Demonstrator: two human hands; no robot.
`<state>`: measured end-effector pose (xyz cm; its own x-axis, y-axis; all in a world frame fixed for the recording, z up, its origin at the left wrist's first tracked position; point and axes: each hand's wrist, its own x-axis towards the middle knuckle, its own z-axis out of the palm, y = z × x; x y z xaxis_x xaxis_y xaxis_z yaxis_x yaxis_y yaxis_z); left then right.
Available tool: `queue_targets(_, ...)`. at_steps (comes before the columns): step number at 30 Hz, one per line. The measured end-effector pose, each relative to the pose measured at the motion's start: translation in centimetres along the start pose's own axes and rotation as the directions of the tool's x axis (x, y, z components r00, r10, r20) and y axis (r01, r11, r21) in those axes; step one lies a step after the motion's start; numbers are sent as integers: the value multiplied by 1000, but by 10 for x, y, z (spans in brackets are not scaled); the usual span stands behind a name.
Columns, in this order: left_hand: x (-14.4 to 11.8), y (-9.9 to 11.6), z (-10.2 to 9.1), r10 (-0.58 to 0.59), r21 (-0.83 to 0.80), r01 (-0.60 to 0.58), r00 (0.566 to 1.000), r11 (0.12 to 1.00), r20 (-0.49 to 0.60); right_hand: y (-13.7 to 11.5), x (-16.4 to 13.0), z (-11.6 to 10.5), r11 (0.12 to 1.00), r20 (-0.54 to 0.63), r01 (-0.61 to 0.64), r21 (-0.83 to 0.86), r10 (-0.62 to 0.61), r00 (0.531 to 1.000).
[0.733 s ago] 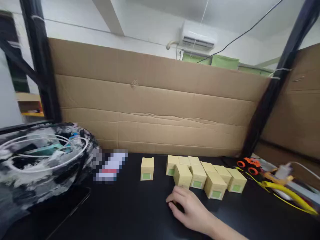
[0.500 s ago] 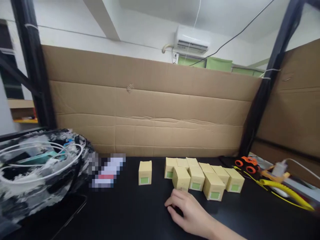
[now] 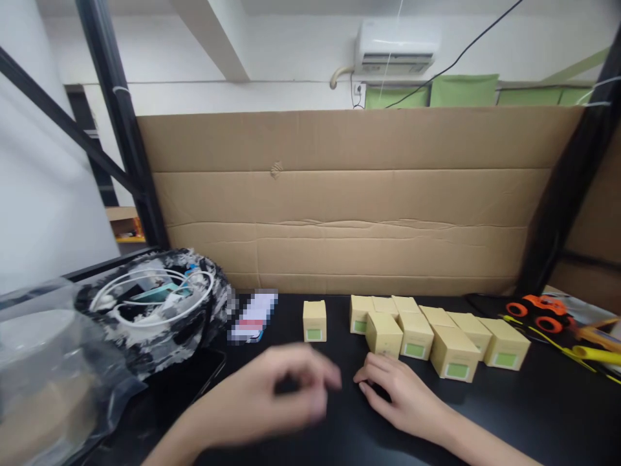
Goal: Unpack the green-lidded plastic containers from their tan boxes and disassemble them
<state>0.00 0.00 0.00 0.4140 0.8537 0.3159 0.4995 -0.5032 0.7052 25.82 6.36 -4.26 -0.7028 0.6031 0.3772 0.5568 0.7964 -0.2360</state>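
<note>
The right hand (image 3: 405, 395) is resting palm-down on the table (image 3: 509, 421), fingers loosely curled and holding nothing; its fingertips (image 3: 365, 375) are lying just in front of the nearest box (image 3: 383, 334) without clearly touching it. The left hand (image 3: 274, 395) is hovering above the table to the left, blurred, fingers half-curled with the thumb pointing right; whether it is pinching anything cannot be told. The forearms are entering from the bottom edge, the right one lying low along the table.

The boxes are small tan cartons, each carrying a green label on the front face. They are judged to be light and stiff-walled but crushable at the corners (thin card). The faces look matte, so slipping is unlikely. The recommended hold is a pinch across two opposite side walls, near mid-height, with thumb on one side and fingers on the other.

The cluster (image 3: 451, 340) is standing at the back of the table, boxes touching one another in two rough rows. One lone box (image 3: 314, 320) is standing apart to the left.

Farther out, a patterned bag (image 3: 145, 330) holding white cable is sitting at the left, a clear plastic bag (image 3: 43, 369) is in front of it, and orange scissors (image 3: 538, 309) are lying at the right. A cardboard wall (image 3: 349, 194) is closing off the rear.
</note>
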Motion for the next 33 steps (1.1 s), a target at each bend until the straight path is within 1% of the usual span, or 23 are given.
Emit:
queue_targets(1, 22, -6, -2, -22, 30, 25, 995, 999, -98, -1, 0, -1, 1000, 3, 12, -12, -12, 1000)
queue_targets(2, 43, -15, -2, -41, 60, 57, 972, 997, -232, -3, 0, -2, 999, 5, 24, -28, -24, 1000)
queue_targets(3, 61, -27, 0, -78, 61, 106, 933, 992, -351, -4, 1, -4, 998, 5, 39, -46, -39, 999)
queue_targets(4, 75, -40, 4, -147, -3, 159, 904, 987, -401, -5, 2, -6, 997, -1, 55, -63, -55, 998)
queue_targets(5, 86, -52, 8, -211, -92, 190, 892, 977, -399, -6, 4, -7, 995, -15, 67, -76, -69, 998)
queue_targets(7, 94, -70, 17, -211, -131, 176, 912, 976, -352, -6, 10, -10, 993, -69, 80, -88, -86, 994)
queue_targets(8, 93, -73, 20, -191, -136, 153, 923, 979, -335, -6, 14, -11, 994, -105, 75, -85, -84, 991)
queue_targets(9, 90, -73, 21, -164, -130, 128, 930, 983, -330, -5, 19, -11, 995, -141, 61, -77, -72, 987)
queue_targets(11, 79, -64, 21, -88, -68, 69, 941, 995, -326, -3, 26, -10, 999, -203, 22, -47, -31, 979)
queue_targets(12, 73, -56, 20, -35, -10, 34, 949, 999, -315, -2, 29, -9, 1000, -218, 7, -28, -13, 976)
queue_targets(13, 68, -48, 19, 54, 103, -27, 961, 994, -271, -1, 31, -7, 1000, -224, 0, -5, -1, 975)
queue_targets(15, 61, -33, 18, 233, 312, -178, 961, 933, -147, -1, 30, -4, 999, -221, 3, 47, 8, 975)
queue_targets(17, 57, -23, 21, 378, 487, -322, 926, 812, -17, -2, 25, 0, 995, -214, 10, 102, 13, 977)
queue_targets(19, 55, -19, 25, 465, 592, -408, 883, 695, 63, -3, 19, 3, 990, -223, 15, 137, 16, 975)
queue_targets(21, 54, -18, 28, 498, 630, -427, 864, 649, 73, -3, 14, 4, 991, -235, 20, 134, 12, 972)
queue_targets(22, 54, -18, 29, 496, 632, -420, 866, 652, 64, -4, 12, 3, 992, -250, 20, 123, 12, 968)
queue_targets(24, 54, -16, 28, 450, 628, -365, 893, 687, 27, -5, 11, 1, 995, -321, 15, 97, 17, 947)
queue_targets(26, 54, -14, 24, 346, 626, -261, 938, 735, -16, -7, 11, -4, 995, -406, 29, 95, 13, 914)
queue_targets(27, 55, -12, 21, 279, 622, -199, 960, 757, -33, -9, 10, -6, 991, -416, 50, 124, 6, 909)
queue_targets(28, 55, -10, 19, 215, 620, -144, 976, 772, -41, -11, 10, -8, 981, -390, 69, 180, 6, 921)
queue_targets(30, 55, -8, 16, 130, 621, -81, 991, 780, -33, -17, 8, -12, 942, -283, 65, 331, 34, 958)
queue_targets(32, 55, -9, 15, 131, 620, -87, 991, 779, -26, -22, 7, -14, 911, -197, 21, 413, 67, 978)
queue_targets(33, 55, -11, 16, 162, 618, -109, 986, 779, -30, -23, 7, -15, 919, -186, 21, 393, 57, 981)
